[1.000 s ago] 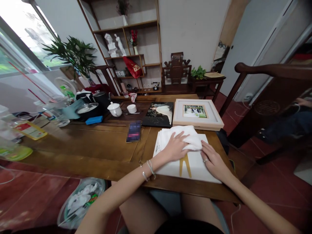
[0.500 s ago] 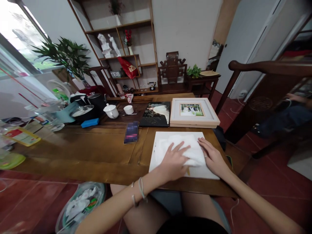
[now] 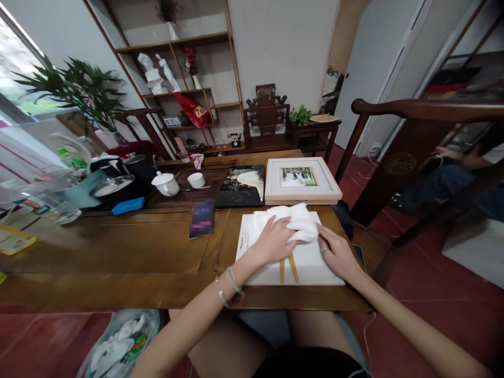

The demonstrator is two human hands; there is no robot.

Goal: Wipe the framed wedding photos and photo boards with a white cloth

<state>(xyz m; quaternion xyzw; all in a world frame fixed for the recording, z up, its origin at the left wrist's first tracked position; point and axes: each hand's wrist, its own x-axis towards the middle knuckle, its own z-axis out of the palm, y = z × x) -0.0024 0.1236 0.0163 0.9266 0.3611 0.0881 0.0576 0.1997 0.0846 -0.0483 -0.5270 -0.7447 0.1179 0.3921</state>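
Note:
A flat white board (image 3: 263,275) lies near the front edge of the wooden table, with two narrow gold strips (image 3: 293,269) on its lower part and small dark print at its left side. A bunched white cloth (image 3: 303,218) rests on the board's upper part. My left hand (image 3: 275,239) lies over the cloth, palm down, its fingers stretched out and pressing on it. At the board's right side, my right hand (image 3: 336,249) rests with extended fingers, the tips touching the cloth's right edge. A ring shows on it.
Behind the board stand a pale picture frame (image 3: 334,191) and a dark photo panel (image 3: 240,197). A blurred dark-blue item (image 3: 201,218), white teapot (image 3: 165,184), cup (image 3: 196,180) and blue sponge (image 3: 128,206) are leftward. A lined bin (image 3: 118,341) is below. Another person sits at right.
My left hand and the cloth have slid toward the board's far edge, uncovering more of the gold strips. The cloth is more bunched. The whole view has shifted slightly.

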